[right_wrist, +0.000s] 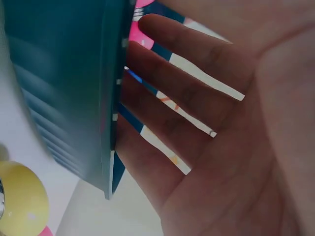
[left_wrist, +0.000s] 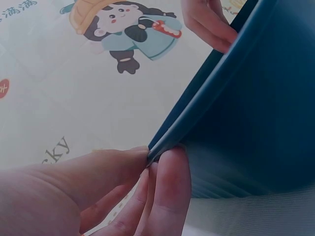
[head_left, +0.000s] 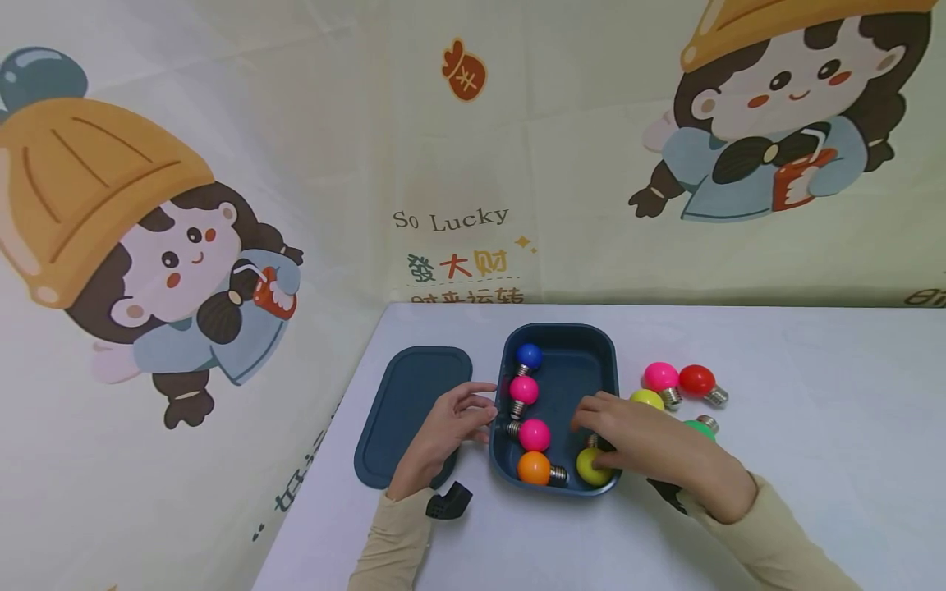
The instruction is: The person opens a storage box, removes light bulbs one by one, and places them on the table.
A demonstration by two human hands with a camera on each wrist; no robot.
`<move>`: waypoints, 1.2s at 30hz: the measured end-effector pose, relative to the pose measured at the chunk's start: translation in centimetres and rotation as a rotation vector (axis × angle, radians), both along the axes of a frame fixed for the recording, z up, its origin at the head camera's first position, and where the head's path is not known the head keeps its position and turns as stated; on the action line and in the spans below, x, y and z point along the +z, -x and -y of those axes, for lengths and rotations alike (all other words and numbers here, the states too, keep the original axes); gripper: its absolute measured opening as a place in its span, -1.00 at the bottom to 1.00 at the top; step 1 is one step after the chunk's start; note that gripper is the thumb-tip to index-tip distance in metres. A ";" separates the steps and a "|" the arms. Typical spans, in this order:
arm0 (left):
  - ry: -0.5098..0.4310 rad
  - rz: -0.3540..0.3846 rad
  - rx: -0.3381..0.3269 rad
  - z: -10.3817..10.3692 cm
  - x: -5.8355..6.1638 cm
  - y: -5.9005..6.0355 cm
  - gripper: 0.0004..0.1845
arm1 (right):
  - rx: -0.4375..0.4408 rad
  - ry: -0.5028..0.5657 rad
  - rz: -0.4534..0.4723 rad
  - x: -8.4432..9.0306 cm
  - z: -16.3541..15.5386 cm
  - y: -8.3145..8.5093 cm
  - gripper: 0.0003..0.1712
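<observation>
A dark blue box holds several small coloured light bulbs. Down its left side lie a blue bulb, two pink bulbs and an orange bulb. At its near right corner sits a yellow bulb, its metal base pointing away. My left hand pinches the box's left rim between thumb and fingers. Over the right rim reaches my right hand, fingers spread inside the box; its thumb touches the yellow bulb. No bulb shows within its palm in the right wrist view.
Left of the box lies a flat dark blue lid, partly behind the left hand. On the white table to the right are a pink bulb, a red bulb, a yellow bulb and a partly hidden green bulb.
</observation>
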State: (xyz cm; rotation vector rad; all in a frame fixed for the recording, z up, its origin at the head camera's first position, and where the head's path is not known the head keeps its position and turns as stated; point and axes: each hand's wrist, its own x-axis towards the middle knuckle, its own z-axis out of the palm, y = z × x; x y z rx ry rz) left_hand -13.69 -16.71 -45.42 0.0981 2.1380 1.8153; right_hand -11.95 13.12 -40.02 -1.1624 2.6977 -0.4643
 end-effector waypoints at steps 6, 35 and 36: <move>0.002 0.002 0.002 0.1 0.2 0.1 -0.52 | -0.019 -0.014 0.027 0.0 0.3 0.1 -0.49; -0.005 0.002 0.003 -0.2 0.0 0.2 -0.52 | 0.048 0.010 0.042 -1.1 0.8 1.2 -0.68; -0.004 0.002 0.002 -0.2 0.0 0.2 -0.52 | 0.047 0.010 0.044 -1.1 0.8 1.2 -0.67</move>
